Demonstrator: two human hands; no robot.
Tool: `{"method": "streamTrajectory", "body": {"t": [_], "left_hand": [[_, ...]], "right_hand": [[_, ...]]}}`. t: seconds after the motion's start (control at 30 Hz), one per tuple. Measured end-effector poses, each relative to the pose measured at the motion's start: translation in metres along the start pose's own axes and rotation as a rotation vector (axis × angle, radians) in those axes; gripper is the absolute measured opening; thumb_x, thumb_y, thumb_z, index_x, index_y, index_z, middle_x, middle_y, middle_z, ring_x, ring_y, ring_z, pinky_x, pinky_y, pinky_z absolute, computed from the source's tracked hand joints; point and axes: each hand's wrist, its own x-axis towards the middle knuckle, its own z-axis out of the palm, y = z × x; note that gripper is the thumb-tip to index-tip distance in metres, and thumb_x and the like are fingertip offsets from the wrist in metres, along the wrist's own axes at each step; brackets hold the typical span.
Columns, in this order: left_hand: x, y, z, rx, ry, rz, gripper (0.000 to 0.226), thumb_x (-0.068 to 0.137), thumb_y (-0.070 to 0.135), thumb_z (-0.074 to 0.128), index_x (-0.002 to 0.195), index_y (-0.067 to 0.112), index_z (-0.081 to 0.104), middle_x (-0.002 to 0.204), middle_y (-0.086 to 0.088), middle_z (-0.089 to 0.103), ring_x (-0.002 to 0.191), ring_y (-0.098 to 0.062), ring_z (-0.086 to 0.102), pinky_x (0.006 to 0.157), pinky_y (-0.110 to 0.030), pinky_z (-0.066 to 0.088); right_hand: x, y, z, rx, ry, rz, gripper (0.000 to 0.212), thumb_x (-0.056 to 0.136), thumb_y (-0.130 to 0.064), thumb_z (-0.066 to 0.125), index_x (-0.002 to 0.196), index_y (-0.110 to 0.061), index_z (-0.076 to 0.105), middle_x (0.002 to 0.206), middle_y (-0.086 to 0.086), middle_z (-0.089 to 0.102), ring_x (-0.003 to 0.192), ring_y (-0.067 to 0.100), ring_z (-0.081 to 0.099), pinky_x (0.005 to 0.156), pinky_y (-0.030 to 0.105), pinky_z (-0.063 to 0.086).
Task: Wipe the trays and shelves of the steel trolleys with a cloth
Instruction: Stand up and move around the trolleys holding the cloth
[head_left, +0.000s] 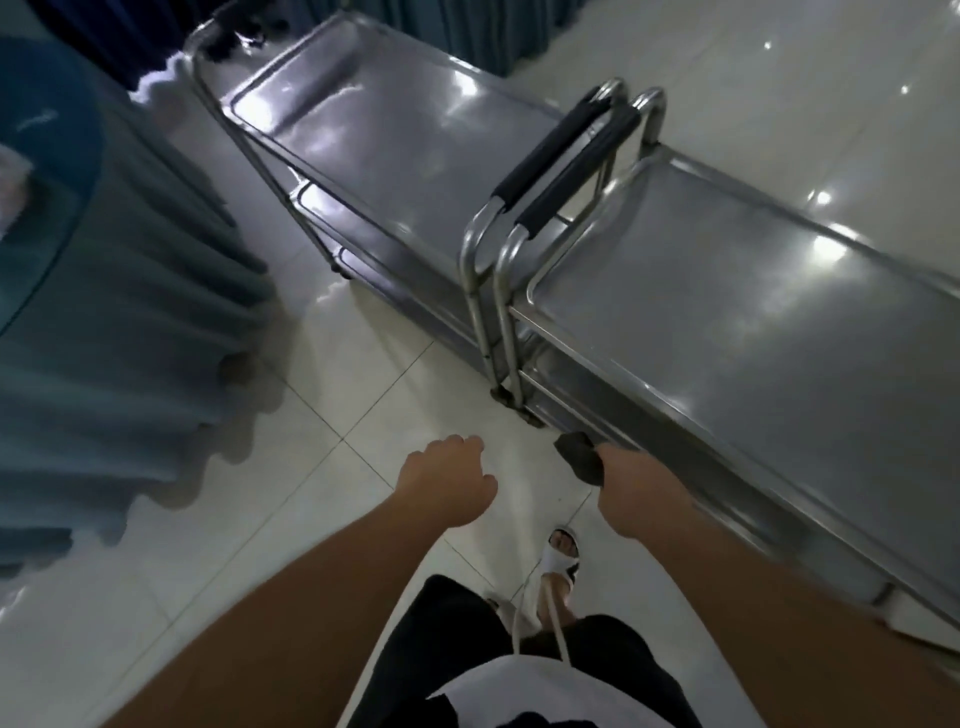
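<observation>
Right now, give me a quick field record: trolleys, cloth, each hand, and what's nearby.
trolleys: two steel trolleys, far trolley and near trolley, black-gripped handles side by side
cloth: dark cloth beside near trolley's lower shelf edge
right hand: grips cloth
left hand: curled, holds nothing, over the floor
top trays: bare, shiny
nearby: blue-draped table left
</observation>
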Motion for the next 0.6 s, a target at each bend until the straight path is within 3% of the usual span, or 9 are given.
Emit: {"method": "streamTrajectory", "body": {"t": [0.2, 0.33, 0.6], "left_hand": [[0.053, -0.001, -0.014, 0.079, -0.074, 0.098, 0.052, 0.101, 0.045, 0.045, 0.148, 0.022, 0.047, 0.143, -0.004, 0.055, 0.128, -0.028, 0.053, 0.102, -0.043, 0.043], [0.095, -0.015, -0.016, 0.082, -0.107, 0.16, 0.052, 0.1, 0.044, 0.046, 0.149, 0.025, 0.046, 0.141, -0.003, 0.056, 0.125, -0.027, 0.054, 0.1, -0.042, 0.045], [0.185, -0.049, -0.012, 0.073, -0.151, 0.194, 0.053, 0.101, 0.044, 0.048, 0.152, 0.028, 0.045, 0.145, -0.003, 0.056, 0.129, -0.028, 0.055, 0.102, -0.043, 0.047]], "right_hand": [[0.031, -0.006, 0.002, 0.023, -0.017, 0.146, 0.04, 0.097, -0.014, 0.058, 0.135, -0.022, 0.05, 0.11, 0.001, 0.064, 0.096, 0.023, 0.065, 0.085, 0.039, 0.058], [0.048, -0.016, 0.018, 0.062, -0.056, 0.25, 0.053, 0.089, -0.018, 0.071, 0.137, -0.024, 0.048, 0.102, -0.002, 0.06, 0.091, 0.021, 0.063, 0.082, 0.038, 0.058], [0.091, -0.042, 0.073, 0.253, 0.011, 0.444, 0.043, 0.091, -0.006, 0.056, 0.129, -0.026, 0.052, 0.092, -0.004, 0.058, 0.082, 0.02, 0.062, 0.071, 0.038, 0.056]]}}
